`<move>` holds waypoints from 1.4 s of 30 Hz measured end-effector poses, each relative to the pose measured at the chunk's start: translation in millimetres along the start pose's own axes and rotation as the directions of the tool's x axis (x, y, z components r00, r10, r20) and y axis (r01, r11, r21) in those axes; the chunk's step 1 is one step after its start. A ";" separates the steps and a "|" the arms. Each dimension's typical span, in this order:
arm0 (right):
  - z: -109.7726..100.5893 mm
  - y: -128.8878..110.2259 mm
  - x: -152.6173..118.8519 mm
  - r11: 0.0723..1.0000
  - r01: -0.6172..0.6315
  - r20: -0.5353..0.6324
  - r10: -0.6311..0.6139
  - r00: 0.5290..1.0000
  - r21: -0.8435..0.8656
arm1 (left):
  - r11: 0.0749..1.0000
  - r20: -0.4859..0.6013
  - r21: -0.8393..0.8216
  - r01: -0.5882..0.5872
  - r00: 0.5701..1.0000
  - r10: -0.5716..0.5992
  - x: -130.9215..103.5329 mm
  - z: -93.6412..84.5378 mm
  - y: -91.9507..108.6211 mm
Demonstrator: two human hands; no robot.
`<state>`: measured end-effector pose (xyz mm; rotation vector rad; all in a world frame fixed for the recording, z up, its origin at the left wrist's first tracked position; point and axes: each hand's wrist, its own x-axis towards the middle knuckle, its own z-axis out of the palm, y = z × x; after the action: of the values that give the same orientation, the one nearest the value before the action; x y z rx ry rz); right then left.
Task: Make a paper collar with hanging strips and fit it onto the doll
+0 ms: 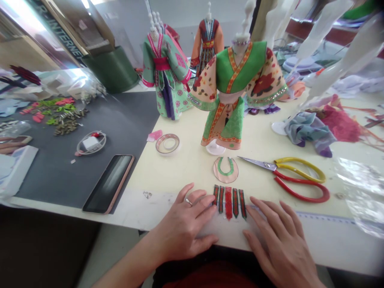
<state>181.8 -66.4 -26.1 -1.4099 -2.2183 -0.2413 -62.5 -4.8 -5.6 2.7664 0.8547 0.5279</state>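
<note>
Several short ribbon strips (pixel 228 203) lie side by side near the table's front edge, the middle one red and the outer ones dark with red centres. My left hand (pixel 192 222), wearing a ring, rests with fingers spread, its fingertips at the leftmost strip. On the other side my right hand (pixel 276 234) lies flat and open, a forefinger beside the rightmost strip. Just behind the strips is a peach horseshoe-shaped fabric piece (pixel 218 174) with a green inner band. Scissors (pixel 271 165) with one yellow and one red handle lie to the right, blades pointing left.
A doll form in a green and floral outfit (pixel 229 72) stands behind the strips, with more dressed forms (pixel 162 60) further back. A tape roll (pixel 167 144) and a phone (pixel 108 184) lie left. Crumpled fabric (pixel 310 132) and clear plastic (pixel 363 192) lie right.
</note>
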 end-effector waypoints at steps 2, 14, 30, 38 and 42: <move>0.0 0.1 0.2 1.000 0.000 -0.003 0.000 1.000 -0.003 | 1.000 0.008 0.002 0.001 1.000 -0.001 0.2 -0.5 0.2; -0.1 -0.2 -1.8 1.000 -0.002 0.003 0.002 1.000 -0.002 | 1.000 -0.011 -0.004 -0.020 1.000 0.020 1.7 -2.8 0.2; 0.0 0.1 -2.1 1.000 -0.017 0.012 0.017 1.000 -0.003 | 0.999 -0.067 -0.048 -0.013 0.998 0.010 1.3 -4.2 0.6; 0.0 -0.1 -1.3 1.000 -0.007 0.006 0.007 1.000 0.002 | 0.999 -0.063 -0.034 -0.013 0.998 0.011 1.7 -4.0 0.4; 0.1 0.2 -1.1 1.000 -0.006 0.001 0.006 1.000 -0.007 | 0.999 -0.072 -0.029 -0.015 0.997 0.013 2.1 -3.8 0.5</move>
<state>182.4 -67.2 -26.8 -1.4201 -2.2158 -0.2461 -62.2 -3.7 -1.5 2.7434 0.8360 0.6414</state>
